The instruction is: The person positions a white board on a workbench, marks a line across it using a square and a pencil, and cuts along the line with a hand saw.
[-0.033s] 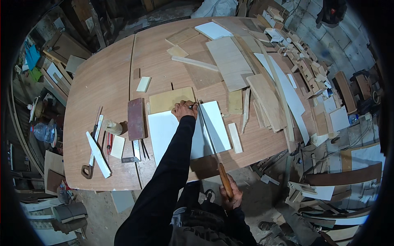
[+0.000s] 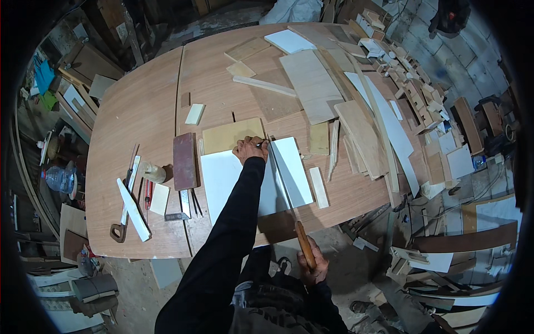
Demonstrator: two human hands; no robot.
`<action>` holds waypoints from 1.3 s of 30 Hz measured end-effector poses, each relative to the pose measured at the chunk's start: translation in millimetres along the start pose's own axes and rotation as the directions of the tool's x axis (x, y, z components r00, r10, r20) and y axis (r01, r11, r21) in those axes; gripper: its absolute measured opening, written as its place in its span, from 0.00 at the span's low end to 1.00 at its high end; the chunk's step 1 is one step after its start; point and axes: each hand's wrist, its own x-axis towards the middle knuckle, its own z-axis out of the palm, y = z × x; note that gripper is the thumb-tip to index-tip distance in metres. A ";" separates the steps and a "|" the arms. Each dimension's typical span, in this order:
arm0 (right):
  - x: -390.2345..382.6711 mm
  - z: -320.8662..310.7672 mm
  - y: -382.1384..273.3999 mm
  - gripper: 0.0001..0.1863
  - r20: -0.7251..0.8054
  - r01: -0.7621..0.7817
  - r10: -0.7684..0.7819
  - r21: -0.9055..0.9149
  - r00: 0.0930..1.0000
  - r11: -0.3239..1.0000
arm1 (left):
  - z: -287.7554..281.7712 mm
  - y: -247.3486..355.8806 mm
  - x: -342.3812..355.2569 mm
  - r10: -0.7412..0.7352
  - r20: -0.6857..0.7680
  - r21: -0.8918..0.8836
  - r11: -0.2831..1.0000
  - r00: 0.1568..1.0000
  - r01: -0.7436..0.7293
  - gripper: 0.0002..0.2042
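Observation:
My left hand [image 2: 250,148] lies at the back edge of a white board [image 2: 222,178], fingers curled over a small dark item I cannot make out, beside a yellowish board [image 2: 225,133]. My right hand [image 2: 314,264] grips the long wooden handle [image 2: 303,242] of a long, thin blade [image 2: 282,186], which slants across the white board to just right of my left hand. Left of the board lie a red-brown block [image 2: 184,161] and a metal square [image 2: 183,216].
Farther left are a jar [image 2: 153,172], a handsaw [image 2: 118,231] and red tools [image 2: 148,195]. Wood offcuts [image 2: 308,83] cover the table's right part; small wooden pieces [image 2: 411,92] pile beyond. What seems another person's grey trouser leg [image 2: 403,303] shows at lower right.

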 end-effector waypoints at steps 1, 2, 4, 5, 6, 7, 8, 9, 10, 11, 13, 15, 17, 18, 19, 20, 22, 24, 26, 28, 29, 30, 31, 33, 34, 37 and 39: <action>3.4 -0.5 -7.2 0.23 0.015 -0.046 0.045 0.016 0.999 0.999 | -2.1 1.4 0.1 -0.003 0.001 0.001 1.000 1.000 0.003 0.05; 5.4 -0.7 -10.7 0.23 0.031 -0.092 0.091 0.030 0.995 0.995 | -3.9 3.1 0.7 -0.015 0.032 0.006 1.000 0.999 0.015 0.05; 4.1 2.0 -3.8 0.23 0.028 -0.072 0.071 0.042 0.997 0.997 | -4.6 3.5 1.7 -0.030 0.060 0.011 1.000 0.998 0.030 0.05; 3.7 2.9 -1.5 0.24 0.021 -0.053 0.052 0.054 0.998 0.997 | -2.8 2.5 1.6 -0.020 0.040 -0.005 1.000 0.999 0.020 0.06; 3.8 2.1 -4.0 0.24 0.025 -0.054 0.053 0.054 0.998 0.997 | -3.1 1.9 1.1 -0.011 0.022 -0.019 1.000 1.000 0.011 0.06; 4.4 0.3 -8.5 0.24 0.044 -0.070 0.067 0.073 0.997 0.995 | -3.4 1.6 1.3 -0.015 0.023 -0.018 1.000 1.000 0.015 0.06; 5.6 -0.3 -11.3 0.24 0.062 -0.087 0.082 0.092 0.995 0.992 | -3.7 1.5 2.1 -0.023 0.042 -0.010 1.000 0.999 0.023 0.06; 7.5 0.8 -10.7 0.24 0.063 -0.087 0.081 0.091 0.995 0.992 | -4.5 2.3 2.4 -0.029 0.061 -0.005 1.000 0.998 0.029 0.06; 9.9 3.1 -9.2 0.24 0.069 -0.133 0.128 0.073 0.989 0.988 | -3.4 1.1 2.4 -0.030 0.061 -0.005 1.000 0.998 0.031 0.06; 11.0 4.0 -8.5 0.24 0.073 -0.178 0.174 0.056 0.982 0.982 | -1.5 -0.5 2.5 -0.021 0.056 0.006 1.000 0.998 0.021 0.06; 11.3 2.1 -13.2 0.24 0.071 -0.185 0.182 0.042 0.981 0.982 | -4.2 1.6 3.7 -0.011 0.050 0.015 1.000 0.999 0.010 0.06; 8.6 0.9 -9.8 0.24 0.068 -0.191 0.189 0.028 0.980 0.981 | -8.2 6.1 1.5 -0.044 0.105 0.002 0.999 0.994 0.044 0.06; 2.5 0.9 3.8 0.26 0.022 -0.047 0.047 0.006 0.999 0.999 | -5.5 6.5 0.1 -0.028 0.086 -0.003 1.000 0.996 0.028 0.06; 6.8 1.8 -1.0 0.26 0.024 -0.044 0.043 0.009 0.999 0.999 | -4.1 3.1 0.2 -0.016 0.065 -0.001 1.000 0.998 0.016 0.06; 14.3 2.6 -9.8 0.26 0.056 -0.135 0.134 0.013 0.989 0.991 | -2.5 -0.5 0.3 -0.016 0.061 0.002 1.000 0.998 0.016 0.06; 18.2 3.4 -14.6 0.26 0.089 -0.226 0.224 0.013 0.971 0.974 | -1.0 -4.0 0.4 -0.011 0.033 0.000 1.000 0.999 0.011 0.06; 17.2 4.1 -13.0 0.26 0.075 -0.207 0.204 0.038 0.976 0.978 | -0.9 -3.2 1.6 -0.001 0.007 -0.006 1.000 1.000 0.001 0.06; 12.9 2.2 -9.8 0.26 0.062 -0.193 0.189 0.060 0.980 0.979 | -3.5 0.7 -0.8 -0.024 0.059 0.025 0.999 0.998 0.022 0.06; 8.0 -1.1 -4.7 0.26 0.046 -0.152 0.151 0.033 0.987 0.988 | -9.3 6.8 0.0 -0.033 0.109 0.030 0.999 0.993 0.030 0.08; 16.3 6.1 0.9 0.26 0.016 -0.111 0.110 0.054 0.994 0.992 | -11.9 8.2 2.2 -0.046 0.151 0.036 0.999 0.987 0.041 0.09; 20.7 8.4 2.2 0.26 -0.018 -0.069 0.070 0.073 0.997 0.995 | -11.7 8.4 2.3 -0.050 0.155 0.046 0.998 0.987 0.043 0.09; 24.1 9.1 -0.2 0.26 -0.016 -0.069 0.070 0.075 0.997 0.995 | -11.9 6.9 3.8 -0.053 0.156 0.058 0.997 0.986 0.044 0.10; 26.9 8.5 -3.9 0.26 0.008 -0.096 0.096 0.063 0.995 0.993 | -11.6 6.0 3.9 -0.054 0.155 0.061 0.997 0.986 0.045 0.10; 24.7 7.2 -1.9 0.26 0.033 -0.123 0.121 0.049 0.992 0.991 | -10.4 5.4 1.5 -0.059 0.157 0.055 0.997 0.986 0.050 0.10; 17.1 6.3 5.1 0.26 0.006 -0.047 0.047 0.008 0.999 0.999 | -8.1 3.9 1.7 -0.060 0.157 0.054 0.997 0.986 0.052 0.10; 17.9 7.2 6.4 0.26 -0.032 0.014 -0.014 0.012 0.999 1.000 | -2.8 3.3 1.9 -0.007 0.028 0.007 1.000 1.000 0.007 0.06; 25.0 8.5 2.2 0.26 -0.046 0.003 0.000 0.061 0.999 0.998 | -2.8 2.5 1.9 -0.019 0.056 0.018 1.000 0.998 0.018 0.05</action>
